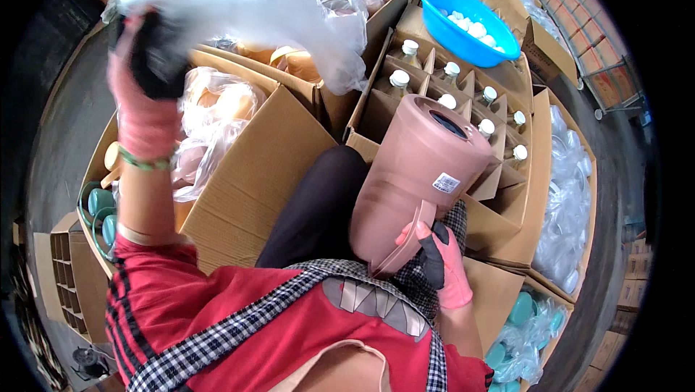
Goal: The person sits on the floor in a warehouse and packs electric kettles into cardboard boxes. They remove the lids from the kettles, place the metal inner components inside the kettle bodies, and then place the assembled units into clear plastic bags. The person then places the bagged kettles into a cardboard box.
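My left hand (152,73), in a pink and black fingerless glove, is raised at the upper left and closed on a clear plastic bag (239,8). The bag billows out to the right, smeared by motion. With my right hand (443,262), gloved the same way, I grip the handle of a large pink plastic jug (405,175). The jug rests tilted on my lap, its top turned away from me, with a dark opening in that end and a white sticker on its side. Beyond it, a divided carton (507,207) holds several glass bottles with white caps (399,79).
A blue basin (463,23) with white caps sits at the far side. On the left, an open carton (246,167) holds bagged pink and orange jugs. Right of the bottles stands a carton of clear-wrapped items (565,211). Teal items (523,309) lie bagged at the lower right.
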A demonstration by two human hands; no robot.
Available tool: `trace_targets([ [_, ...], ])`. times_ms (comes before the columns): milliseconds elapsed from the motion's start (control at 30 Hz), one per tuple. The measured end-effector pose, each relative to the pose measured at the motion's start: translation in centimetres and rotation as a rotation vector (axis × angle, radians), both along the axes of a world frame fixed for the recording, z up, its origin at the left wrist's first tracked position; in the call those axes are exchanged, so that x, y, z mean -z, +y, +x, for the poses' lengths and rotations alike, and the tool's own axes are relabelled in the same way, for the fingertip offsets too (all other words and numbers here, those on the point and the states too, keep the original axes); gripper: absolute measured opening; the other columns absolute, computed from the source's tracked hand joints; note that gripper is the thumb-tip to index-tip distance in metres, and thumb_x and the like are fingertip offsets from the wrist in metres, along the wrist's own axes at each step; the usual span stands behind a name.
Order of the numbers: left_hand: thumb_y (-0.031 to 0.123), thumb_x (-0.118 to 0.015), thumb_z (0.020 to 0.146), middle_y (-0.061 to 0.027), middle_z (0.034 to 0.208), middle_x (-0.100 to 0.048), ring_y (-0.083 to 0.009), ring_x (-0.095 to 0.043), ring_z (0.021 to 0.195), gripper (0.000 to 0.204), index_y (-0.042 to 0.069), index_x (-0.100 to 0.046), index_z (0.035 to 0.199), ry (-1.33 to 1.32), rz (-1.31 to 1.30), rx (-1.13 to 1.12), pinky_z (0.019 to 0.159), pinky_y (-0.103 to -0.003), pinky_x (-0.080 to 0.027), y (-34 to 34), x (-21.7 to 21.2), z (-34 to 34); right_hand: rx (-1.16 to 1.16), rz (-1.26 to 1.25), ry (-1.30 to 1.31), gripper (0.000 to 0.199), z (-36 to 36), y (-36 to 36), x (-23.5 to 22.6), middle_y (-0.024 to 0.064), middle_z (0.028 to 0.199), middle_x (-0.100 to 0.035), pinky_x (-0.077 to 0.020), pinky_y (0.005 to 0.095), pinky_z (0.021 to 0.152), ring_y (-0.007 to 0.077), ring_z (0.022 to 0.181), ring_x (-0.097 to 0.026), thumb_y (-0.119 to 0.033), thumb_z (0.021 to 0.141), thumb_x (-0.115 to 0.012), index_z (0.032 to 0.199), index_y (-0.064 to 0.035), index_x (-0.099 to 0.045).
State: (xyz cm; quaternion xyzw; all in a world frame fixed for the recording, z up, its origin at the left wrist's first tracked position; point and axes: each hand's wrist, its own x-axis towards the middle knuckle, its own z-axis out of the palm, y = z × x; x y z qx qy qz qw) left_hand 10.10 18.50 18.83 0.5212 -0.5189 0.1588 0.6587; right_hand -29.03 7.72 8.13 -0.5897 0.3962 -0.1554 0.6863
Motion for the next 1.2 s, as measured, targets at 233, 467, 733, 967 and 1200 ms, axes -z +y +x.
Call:
trace_targets([
  [233,0.011,-0.069,0.062,-0.0129,0.090,-0.052,-0.0276,-0.054,0.083,0.035,0.001,-0.049,0.089,-0.251,-0.053,0.069,0.075,-0.037,-0.043,-4.0,5.1,-13.8,0.084,-0.277,-0.537,0.040,2.2,-1.9,-5.3,0.0053,0.093,-0.055,-0.0434,0.0254,0.076,0.0121,0.086,-0.052,-0.006,0.071,-0.065,0.107,0.0003,-0.048],
  [467,0.022,-0.076,0.055,-0.0096,0.071,-0.048,-0.0179,-0.050,0.067,0.043,0.000,-0.048,0.081,-0.087,0.575,0.486,0.062,-0.027,-0.041,-3.7,4.7,-15.7,0.245,0.041,-0.744,0.030,2.4,-4.1,-6.2,0.0102,0.105,-0.053,-0.0421,0.0322,0.085,0.0195,0.095,-0.052,-0.018,0.086,-0.039,0.111,-0.0016,-0.046],
  [733,0.005,-0.062,0.067,-0.0073,0.065,-0.050,-0.0173,-0.047,0.059,0.016,0.003,-0.054,0.081,-0.148,0.091,-0.096,0.058,-0.026,-0.040,-9.2,0.2,-8.4,-0.116,-0.770,0.079,0.041,2.2,-2.3,-9.4,0.0173,0.096,-0.055,-0.0392,0.0334,0.085,0.0282,0.093,-0.054,-0.013,0.071,-0.063,0.108,-0.0017,-0.049],
  [967,0.013,-0.059,0.070,-0.0057,0.084,-0.055,-0.0190,-0.052,0.077,0.020,0.007,-0.056,0.089,-0.256,-0.263,0.708,0.065,-0.031,-0.043,-13.0,-2.1,-14.9,0.160,-2.453,0.331,0.032,0.8,-16.5,-11.7,0.0159,0.099,-0.049,-0.0435,0.0423,0.068,0.0343,0.081,-0.051,-0.007,0.065,-0.062,0.094,-0.0027,-0.052],
  [1200,0.020,-0.058,0.073,-0.0151,0.086,-0.058,-0.0298,-0.056,0.083,0.026,0.007,-0.058,0.095,-0.178,0.794,0.282,0.073,-0.036,-0.044,-21.8,20.8,-11.4,0.060,-1.413,0.351,0.042,-2.2,-23.8,11.4,0.0185,0.105,-0.050,-0.0449,0.0374,0.075,0.0314,0.091,-0.053,-0.006,0.070,-0.059,0.110,-0.0081,-0.047],
])
